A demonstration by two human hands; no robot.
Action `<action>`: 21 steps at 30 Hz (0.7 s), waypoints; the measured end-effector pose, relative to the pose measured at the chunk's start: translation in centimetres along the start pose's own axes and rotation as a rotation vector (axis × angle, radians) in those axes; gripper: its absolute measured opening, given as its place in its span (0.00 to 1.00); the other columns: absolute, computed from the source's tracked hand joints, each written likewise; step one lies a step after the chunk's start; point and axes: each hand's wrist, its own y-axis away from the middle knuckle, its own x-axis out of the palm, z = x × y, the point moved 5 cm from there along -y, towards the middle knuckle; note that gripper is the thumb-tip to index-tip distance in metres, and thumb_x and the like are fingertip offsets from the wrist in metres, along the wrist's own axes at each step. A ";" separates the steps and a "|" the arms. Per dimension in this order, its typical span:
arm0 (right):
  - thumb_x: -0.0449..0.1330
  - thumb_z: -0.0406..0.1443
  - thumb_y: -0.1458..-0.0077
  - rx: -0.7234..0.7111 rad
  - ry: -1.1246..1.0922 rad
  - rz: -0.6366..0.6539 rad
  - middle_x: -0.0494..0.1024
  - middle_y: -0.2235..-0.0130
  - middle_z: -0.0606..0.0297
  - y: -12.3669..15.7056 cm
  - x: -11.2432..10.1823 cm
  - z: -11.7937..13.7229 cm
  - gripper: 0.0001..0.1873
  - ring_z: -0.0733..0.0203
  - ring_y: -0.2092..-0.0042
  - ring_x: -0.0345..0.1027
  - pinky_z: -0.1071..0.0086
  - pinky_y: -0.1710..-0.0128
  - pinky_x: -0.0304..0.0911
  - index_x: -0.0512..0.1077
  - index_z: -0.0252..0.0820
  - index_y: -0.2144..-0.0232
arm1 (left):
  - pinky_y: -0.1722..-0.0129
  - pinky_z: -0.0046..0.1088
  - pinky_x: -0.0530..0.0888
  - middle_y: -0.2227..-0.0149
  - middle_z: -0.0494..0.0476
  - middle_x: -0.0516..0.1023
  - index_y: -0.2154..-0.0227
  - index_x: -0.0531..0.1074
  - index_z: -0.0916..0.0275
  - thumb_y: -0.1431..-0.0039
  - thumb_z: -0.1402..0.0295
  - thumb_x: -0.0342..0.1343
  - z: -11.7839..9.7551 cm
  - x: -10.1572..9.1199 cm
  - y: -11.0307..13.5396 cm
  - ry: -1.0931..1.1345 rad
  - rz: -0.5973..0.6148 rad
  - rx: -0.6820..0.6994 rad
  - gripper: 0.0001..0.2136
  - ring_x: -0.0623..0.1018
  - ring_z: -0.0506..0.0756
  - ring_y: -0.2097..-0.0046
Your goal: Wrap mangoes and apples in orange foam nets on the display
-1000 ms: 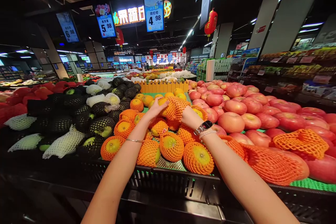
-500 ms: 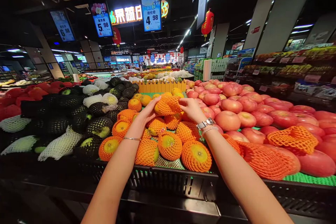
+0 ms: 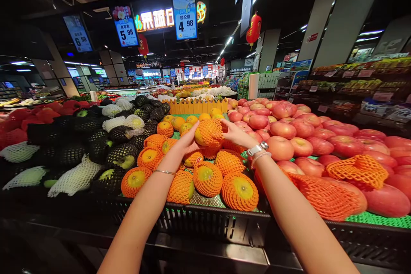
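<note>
An orange (image 3: 200, 135) is held up above the fruit bin, with an orange foam net (image 3: 213, 132) covering its right side and bare peel showing on its left. My left hand (image 3: 190, 140) is closed around the orange from the left. On the other side, my right hand (image 3: 236, 135) grips the foam net at its right edge; some fingertips are hidden behind it. Beneath both hands sit several netted oranges (image 3: 208, 178), while bare oranges (image 3: 192, 120) lie just behind them.
To the right is a heap of red apples (image 3: 280, 147), with loose orange foam nets (image 3: 358, 170) on top. Dark-netted green fruits (image 3: 120, 155) fill the left side. The black bin edge (image 3: 221, 213) runs along the front, and a yellow fence (image 3: 197, 107) stands behind the oranges.
The foam net now sits further round the orange, and more of the fruit shows between my hands. Both hands have shifted slightly to the right.
</note>
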 end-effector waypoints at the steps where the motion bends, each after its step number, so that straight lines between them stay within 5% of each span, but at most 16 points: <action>1: 0.57 0.28 0.56 0.036 0.039 0.004 0.78 0.62 0.62 0.0 0.0 -0.1 0.21 0.58 0.63 0.73 0.60 0.57 0.72 0.71 0.37 0.56 | 0.56 0.38 0.80 0.50 0.68 0.79 0.40 0.64 0.63 0.31 0.54 0.41 0.0 -0.4 -0.2 0.000 -0.035 0.015 0.24 0.79 0.61 0.50; 4: 0.55 0.27 0.57 0.064 0.172 -0.052 0.77 0.65 0.61 0.0 -0.3 0.1 0.18 0.57 0.66 0.71 0.60 0.60 0.71 0.71 0.35 0.60 | 0.62 0.33 0.81 0.50 0.69 0.78 0.38 0.61 0.63 0.31 0.57 0.41 -0.2 -1.3 -0.7 -0.002 -0.081 0.059 0.24 0.80 0.60 0.50; 11: 0.56 0.23 0.59 -0.100 0.285 -0.185 0.79 0.54 0.56 0.2 -1.3 0.6 0.23 0.50 0.51 0.72 0.54 0.47 0.68 0.73 0.39 0.58 | 0.68 0.29 0.80 0.51 0.70 0.79 0.40 0.62 0.63 0.30 0.58 0.39 -0.1 -1.8 -1.0 0.000 -0.083 0.074 0.22 0.81 0.60 0.53; 21: 0.54 0.24 0.60 -0.301 0.349 -0.008 0.68 0.45 0.50 0.9 1.6 3.1 0.28 0.47 0.41 0.61 0.48 0.38 0.57 0.67 0.39 0.52 | 0.73 0.26 0.76 0.57 0.64 0.81 0.49 0.70 0.62 0.31 0.55 0.39 -0.1 -1.0 -0.8 -0.149 -0.189 0.102 0.21 0.81 0.58 0.59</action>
